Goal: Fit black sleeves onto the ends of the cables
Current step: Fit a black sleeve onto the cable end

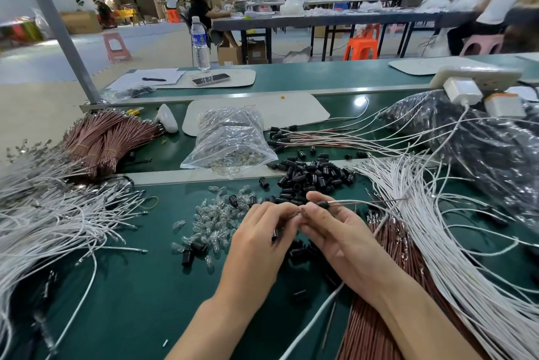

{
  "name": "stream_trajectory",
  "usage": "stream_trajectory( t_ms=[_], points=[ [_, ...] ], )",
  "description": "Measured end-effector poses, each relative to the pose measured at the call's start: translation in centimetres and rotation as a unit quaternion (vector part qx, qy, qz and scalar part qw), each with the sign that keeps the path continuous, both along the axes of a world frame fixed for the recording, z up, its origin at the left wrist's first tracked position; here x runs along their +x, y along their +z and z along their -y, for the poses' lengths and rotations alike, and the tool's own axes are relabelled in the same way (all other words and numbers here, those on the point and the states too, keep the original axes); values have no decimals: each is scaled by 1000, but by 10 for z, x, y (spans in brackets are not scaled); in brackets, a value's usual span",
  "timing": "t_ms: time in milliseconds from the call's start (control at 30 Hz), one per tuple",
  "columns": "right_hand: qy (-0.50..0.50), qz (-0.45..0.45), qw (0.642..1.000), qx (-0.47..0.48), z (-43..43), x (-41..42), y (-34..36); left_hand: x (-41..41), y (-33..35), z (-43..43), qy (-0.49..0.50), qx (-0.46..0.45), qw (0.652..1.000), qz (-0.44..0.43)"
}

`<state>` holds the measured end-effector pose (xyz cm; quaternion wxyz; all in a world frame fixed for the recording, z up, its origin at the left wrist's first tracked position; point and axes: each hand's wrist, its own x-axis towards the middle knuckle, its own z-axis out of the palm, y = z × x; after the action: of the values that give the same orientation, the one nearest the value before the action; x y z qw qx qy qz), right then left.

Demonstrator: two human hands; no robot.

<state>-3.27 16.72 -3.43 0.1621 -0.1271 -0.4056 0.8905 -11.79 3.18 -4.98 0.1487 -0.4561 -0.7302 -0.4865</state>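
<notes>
My left hand [262, 231] and my right hand [329, 228] meet over the green table. My right hand pinches a black sleeve [323, 204] threaded on a thin pair of cables [370, 201], one white and one brown, that runs off to the right. My left hand pinches the cable tips [296, 213] between the two hands; what is at the tips is too small to tell. A heap of loose black sleeves [309, 177] lies just beyond the hands. Small clear bulbs [215, 213] are scattered to the left.
White cables [58, 213] spread at the left, brown bundles [108, 140] behind them. More white cables [437, 213] and brown cables [388, 286] lie at the right. A clear bag [230, 140], finished cables with sleeves [320, 138] and a black bag [481, 140] sit further back.
</notes>
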Motion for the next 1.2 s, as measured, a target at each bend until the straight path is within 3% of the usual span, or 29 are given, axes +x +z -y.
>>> stream_trajectory(
  t_ms=[233,733,867,1033,1200],
  points=[
    [-40,37,998,-14,1,-3,5,-5,-1,1,44,13,999,9],
    [15,36,999,20,2,-2,0,-9,-9,-4,-1,57,994,94],
    [6,33,999,19,4,-2,1,-9,-6,-3,2,20,996,87],
    [-79,39,994,62,4,-3,-1,-6,-2,0,13,-22,997,74],
    [-66,33,989,131,8,-2,-3,0,3,0,15,-106,989,100]
  ],
)
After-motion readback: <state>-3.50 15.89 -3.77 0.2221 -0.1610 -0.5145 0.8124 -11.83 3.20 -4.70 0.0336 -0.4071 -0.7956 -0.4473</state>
